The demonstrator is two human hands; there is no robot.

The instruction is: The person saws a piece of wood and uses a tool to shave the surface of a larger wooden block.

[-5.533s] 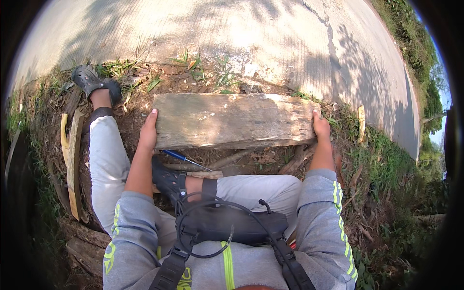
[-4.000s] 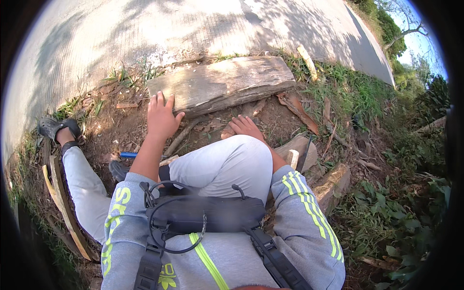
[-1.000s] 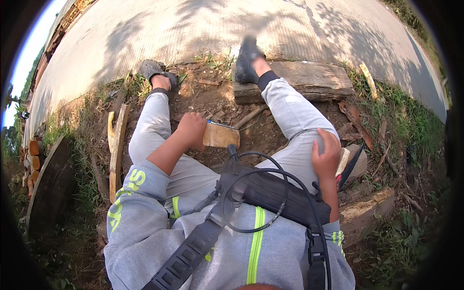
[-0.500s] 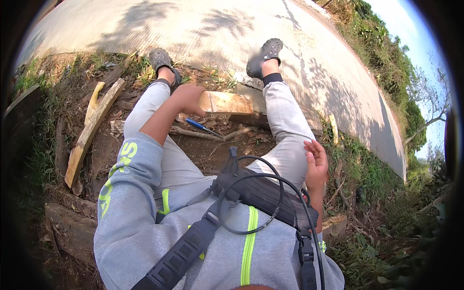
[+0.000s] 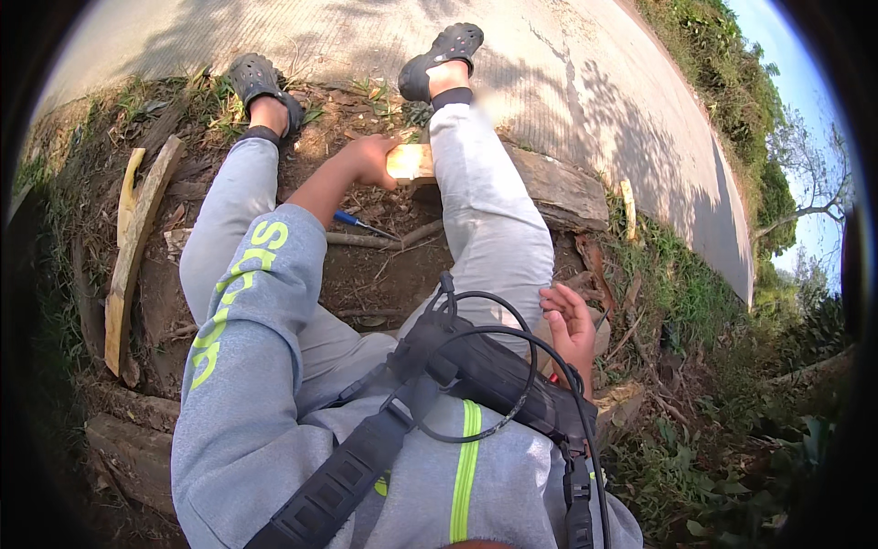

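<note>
My left hand (image 5: 370, 161) is closed around the near-left end of a short, pale wooden block (image 5: 412, 165). The block's other end passes behind my right shin, where it rests against or near a weathered timber (image 5: 558, 188); contact is hard to make out. Below that hand, a thin tool with a blue handle and a metal shaft (image 5: 352, 220) lies on the dirt beside a stick (image 5: 366, 240). Beside my right thigh, my right hand (image 5: 571, 325) is raised with loosely bent fingers and nothing visible in it. A small red bit (image 5: 553, 377) shows by its wrist.
Two long wooden pieces, a rough plank (image 5: 137, 256) and a shorter yellowish one (image 5: 128, 197), lie at the left. Old timbers (image 5: 133, 448) lie near my left hip. Beyond my shoes runs a concrete road (image 5: 585, 101). A black cable (image 5: 512, 320) loops over my lap.
My right leg has swung left and now covers the block's right end. The left hand still grips the block. My right hand's fingers have bent a little more, and the view has shifted.
</note>
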